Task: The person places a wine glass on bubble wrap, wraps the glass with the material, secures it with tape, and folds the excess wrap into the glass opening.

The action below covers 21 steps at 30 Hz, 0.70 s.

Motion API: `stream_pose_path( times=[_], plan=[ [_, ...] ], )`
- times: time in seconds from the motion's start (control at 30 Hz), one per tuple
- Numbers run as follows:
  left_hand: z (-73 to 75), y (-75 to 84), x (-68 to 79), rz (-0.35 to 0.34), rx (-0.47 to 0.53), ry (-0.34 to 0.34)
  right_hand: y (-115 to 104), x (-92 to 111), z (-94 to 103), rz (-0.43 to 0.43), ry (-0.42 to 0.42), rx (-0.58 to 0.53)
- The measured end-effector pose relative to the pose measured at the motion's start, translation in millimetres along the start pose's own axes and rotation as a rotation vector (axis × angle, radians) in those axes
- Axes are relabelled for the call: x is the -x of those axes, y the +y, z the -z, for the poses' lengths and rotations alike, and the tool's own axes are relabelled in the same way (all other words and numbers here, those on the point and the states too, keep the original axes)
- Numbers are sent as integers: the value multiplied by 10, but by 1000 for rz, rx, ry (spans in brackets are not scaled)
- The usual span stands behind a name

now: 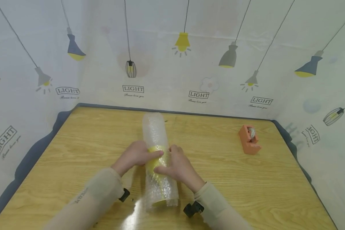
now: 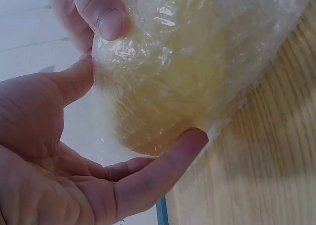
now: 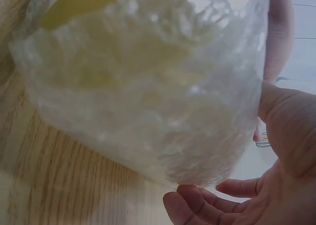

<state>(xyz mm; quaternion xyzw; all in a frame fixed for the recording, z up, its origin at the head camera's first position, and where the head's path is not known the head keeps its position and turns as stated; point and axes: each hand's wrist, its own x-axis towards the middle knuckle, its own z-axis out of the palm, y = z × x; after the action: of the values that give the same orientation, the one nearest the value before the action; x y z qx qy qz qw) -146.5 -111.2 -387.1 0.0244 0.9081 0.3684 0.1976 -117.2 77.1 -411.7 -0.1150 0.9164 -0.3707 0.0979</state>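
Note:
A roll of clear bubble wrap (image 1: 154, 127) lies lengthwise on the table, wound around something yellow (image 1: 152, 164) that shows through the layers. My left hand (image 1: 138, 154) grips the roll from its left side, thumb across the top. From the right, my right hand (image 1: 180, 166) holds it a little nearer to me, its thumb also over the top and its fingers curled along the far side. In the left wrist view, a fingertip (image 2: 192, 141) presses the underside of the wrap. A yellow edge (image 3: 84, 6) shows at the wrap's open near end in the right wrist view.
An orange tape dispenser (image 1: 248, 148) with a roll of tape stands at the right rear of the wooden table (image 1: 218, 182). A light cloth (image 1: 161, 19) printed with lamps hangs around the table's back and sides. Small black cameras sit at both wrists.

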Motion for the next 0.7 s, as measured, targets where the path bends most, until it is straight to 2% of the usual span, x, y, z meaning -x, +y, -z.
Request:
stream_pose_path(
  times=[0.13, 0.27, 0.53, 0.7],
  plan=[
    [-8, 47, -8, 34, -45, 0, 15, 9, 1, 9, 6, -16],
    [7, 75, -12, 63, -63, -16, 71, 2, 36, 0, -25, -79],
    [40, 28, -37, 43, 27, -47, 292, -61, 162, -55, -118, -296],
    [56, -2, -28, 55, 56, -52, 346, -79, 150, -87, -217, -452]
  ],
)
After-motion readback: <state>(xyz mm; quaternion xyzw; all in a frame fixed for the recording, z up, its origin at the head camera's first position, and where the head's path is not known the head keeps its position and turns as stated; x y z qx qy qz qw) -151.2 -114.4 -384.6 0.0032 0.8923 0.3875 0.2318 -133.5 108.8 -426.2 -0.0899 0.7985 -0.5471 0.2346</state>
